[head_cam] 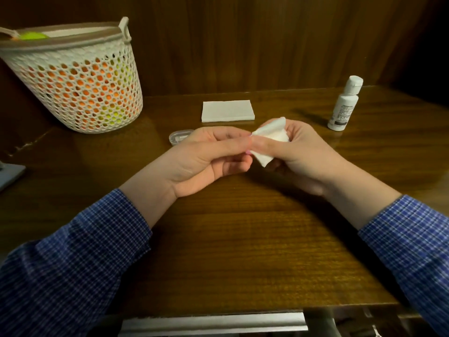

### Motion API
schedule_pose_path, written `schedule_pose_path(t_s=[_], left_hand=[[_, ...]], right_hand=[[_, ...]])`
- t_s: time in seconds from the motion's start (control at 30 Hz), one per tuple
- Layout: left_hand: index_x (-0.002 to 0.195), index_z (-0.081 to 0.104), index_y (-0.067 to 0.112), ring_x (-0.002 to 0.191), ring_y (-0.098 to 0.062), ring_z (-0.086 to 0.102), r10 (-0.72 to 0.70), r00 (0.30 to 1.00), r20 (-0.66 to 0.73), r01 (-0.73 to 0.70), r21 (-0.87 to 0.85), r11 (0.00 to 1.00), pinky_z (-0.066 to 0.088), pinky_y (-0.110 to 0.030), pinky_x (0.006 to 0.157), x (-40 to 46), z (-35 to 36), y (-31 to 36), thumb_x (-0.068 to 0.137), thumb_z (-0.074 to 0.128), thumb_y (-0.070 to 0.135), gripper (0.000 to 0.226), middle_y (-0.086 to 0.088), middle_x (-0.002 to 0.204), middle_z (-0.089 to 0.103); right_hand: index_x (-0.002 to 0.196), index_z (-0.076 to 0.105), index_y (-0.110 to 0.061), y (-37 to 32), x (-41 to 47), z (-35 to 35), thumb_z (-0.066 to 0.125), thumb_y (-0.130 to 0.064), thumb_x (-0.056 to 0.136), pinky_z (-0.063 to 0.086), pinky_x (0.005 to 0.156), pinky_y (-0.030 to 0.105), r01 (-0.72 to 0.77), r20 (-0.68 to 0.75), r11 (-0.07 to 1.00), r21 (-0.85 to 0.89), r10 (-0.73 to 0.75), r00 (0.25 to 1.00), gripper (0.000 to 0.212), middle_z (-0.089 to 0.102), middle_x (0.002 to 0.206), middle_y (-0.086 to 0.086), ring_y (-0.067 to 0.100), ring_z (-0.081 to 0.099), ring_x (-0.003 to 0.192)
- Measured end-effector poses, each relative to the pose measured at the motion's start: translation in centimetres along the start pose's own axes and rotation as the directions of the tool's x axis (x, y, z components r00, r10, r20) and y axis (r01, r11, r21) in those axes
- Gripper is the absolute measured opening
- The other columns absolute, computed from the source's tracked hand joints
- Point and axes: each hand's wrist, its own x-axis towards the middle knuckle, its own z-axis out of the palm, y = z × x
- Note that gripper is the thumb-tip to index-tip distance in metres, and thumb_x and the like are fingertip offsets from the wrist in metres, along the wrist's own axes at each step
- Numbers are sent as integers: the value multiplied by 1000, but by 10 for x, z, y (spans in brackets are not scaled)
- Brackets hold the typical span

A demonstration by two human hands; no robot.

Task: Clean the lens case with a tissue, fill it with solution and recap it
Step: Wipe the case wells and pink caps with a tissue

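- The right hand (301, 152) holds a folded white tissue (269, 142), fingers wrapped round it; the left hand (213, 154) pinches the tissue's near edge between thumb and fingertips. Both hands are closed on the tissue, just above the table (243, 239).
- Whether anything small is held inside the tissue cannot be told; the fingers hide it.
- The lens case (178, 138) lies on the table just behind the left hand, partly hidden by it. It looks clear and shallow, its long axis running left to right. The left hand is the nearer one; the case lies up and to the left of the tissue.
- Whether it is capped or holds any liquid cannot be told.
- The solution bottle (343, 105) stands upright, lid on, well off beyond the right hand.
- A stack of tissues (227, 111) lies flat behind both hands.
- A mesh basket (73, 76) at far left holds orange and green things.
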Motion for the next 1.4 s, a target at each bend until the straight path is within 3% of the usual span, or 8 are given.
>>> schedule_pose_path(t_s=[0.17,0.33,0.47,0.63,0.9,1.1,1.27,1.4], left_hand=[[106,81,11,77,-11,69,43,991,-130,-49,-43,998,59,-24,70,4,-3,3,83,73,16,26,-6,91,74],[97,81,14,83,-15,75,224,898,-378,-65,389,919,61,-22,71,4,-10,12,88,77,13,10,-8,94,80],[96,79,20,85,-7,73,445,816,-368,32,798,601,56,-13,64,21,-18,14,83,84,22,14,5,90,77],[91,79,26,84,-5,65,473,853,-220,137,969,204,56,-22,80,48,-22,7,88,76,33,9,13,86,70],[105,80,33,94,-7,58,355,927,-122,160,984,-79,42,-49,111,57,-25,-1,94,69,38,16,11,101,75],[104,79,31,96,-5,61,349,931,-105,120,993,-22,45,-29,98,51,-25,0,94,71,33,13,13,103,73],[88,81,17,73,2,67,394,882,-259,-62,765,641,46,-6,60,44,-10,9,97,67,33,23,8,84,76],[92,82,19,74,-7,66,233,949,-214,18,772,636,51,-17,68,39,-4,6,91,75,35,17,10,76,75]], right_hand=[[76,72,-19,-4,4,-5,76,-20,80,37,49,17,-137,-40,935,328,158,987,5,57,63,-7,2,40,48],[86,62,-13,-6,7,-10,77,-18,82,33,50,19,-212,-202,900,382,305,931,16,47,59,-4,5,38,47],[88,59,-13,-4,9,-11,76,-19,88,33,54,22,-254,-210,901,352,341,916,18,47,58,-5,6,38,51],[91,59,-13,-3,11,-14,76,-19,87,32,55,22,-278,-226,896,346,367,902,19,47,59,-4,7,39,52],[94,65,-12,4,17,-19,78,-19,87,39,48,21,-284,-252,887,365,387,887,17,51,61,-3,6,43,49],[115,61,-9,6,17,-20,71,-19,92,41,54,27,-259,-277,915,310,347,896,27,57,76,3,11,48,56],[104,71,-15,9,16,-15,66,-23,98,47,67,35,-203,-342,979,9,194,920,12,71,87,7,21,59,74],[91,81,-19,10,11,-12,67,-27,98,49,66,33,-122,-295,984,-131,79,952,17,77,89,6,18,62,75]])
